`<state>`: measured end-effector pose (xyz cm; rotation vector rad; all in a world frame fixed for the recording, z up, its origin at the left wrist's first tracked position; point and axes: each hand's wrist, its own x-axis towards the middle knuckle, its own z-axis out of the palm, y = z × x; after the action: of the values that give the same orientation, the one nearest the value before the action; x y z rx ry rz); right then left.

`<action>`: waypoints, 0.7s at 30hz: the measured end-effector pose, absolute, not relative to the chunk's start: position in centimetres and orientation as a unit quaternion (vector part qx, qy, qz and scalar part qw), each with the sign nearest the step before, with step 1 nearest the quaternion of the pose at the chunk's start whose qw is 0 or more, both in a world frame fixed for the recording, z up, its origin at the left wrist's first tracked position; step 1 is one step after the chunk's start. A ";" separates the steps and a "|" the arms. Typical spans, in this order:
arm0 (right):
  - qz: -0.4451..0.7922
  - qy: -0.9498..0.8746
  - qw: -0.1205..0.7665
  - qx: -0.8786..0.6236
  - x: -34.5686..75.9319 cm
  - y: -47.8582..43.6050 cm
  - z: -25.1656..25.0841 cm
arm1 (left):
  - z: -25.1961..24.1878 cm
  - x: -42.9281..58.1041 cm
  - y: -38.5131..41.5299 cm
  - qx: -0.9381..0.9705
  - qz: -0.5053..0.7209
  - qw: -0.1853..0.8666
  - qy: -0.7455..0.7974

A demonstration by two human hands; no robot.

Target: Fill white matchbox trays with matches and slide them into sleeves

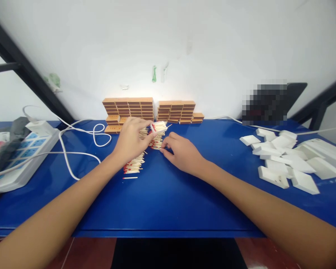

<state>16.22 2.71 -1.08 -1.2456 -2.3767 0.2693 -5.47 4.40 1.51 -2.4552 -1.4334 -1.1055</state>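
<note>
My left hand (133, 135) grips a small white matchbox tray (159, 127) by its near end, thumb and fingers on either side. Matches fill the tray, and one sticks out past its far end. Below and beside it lie loose red-tipped matches (134, 164) in a heap, partly hidden by my left hand. A second cluster of matches (156, 142) lies under the tray. My right hand (182, 152) is just right of this cluster, thumb and forefinger brought together at its edge; whatever is between the fingertips is too small to make out. One single match (130, 178) lies apart in front.
Stacked matchboxes (133, 106) stand against the wall, with a second stack (182, 108) beside them. White empty trays (280, 149) are piled at right, near a dark tablet-like object (294, 97). A power strip (36, 149) and white cables (63, 149) lie at left on the blue table (168, 201).
</note>
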 end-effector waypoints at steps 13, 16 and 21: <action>0.092 -0.878 0.187 -0.432 16.2 3.3 -0.9 | 1.4 -5.6 4.5 -0.810 -0.338 0.042 -0.477; 0.104 -0.892 0.180 -0.402 17.3 3.3 -0.5 | 1.3 -5.8 4.7 -0.820 -0.322 0.044 -0.472; 0.100 -0.882 0.247 -0.388 19.8 4.3 0.6 | 1.1 -5.8 4.7 -0.849 -0.292 0.024 -0.441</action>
<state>19.82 4.35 0.62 -1.0582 -2.4058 0.2724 -5.75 4.73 1.12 -2.6260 -1.3635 -0.9031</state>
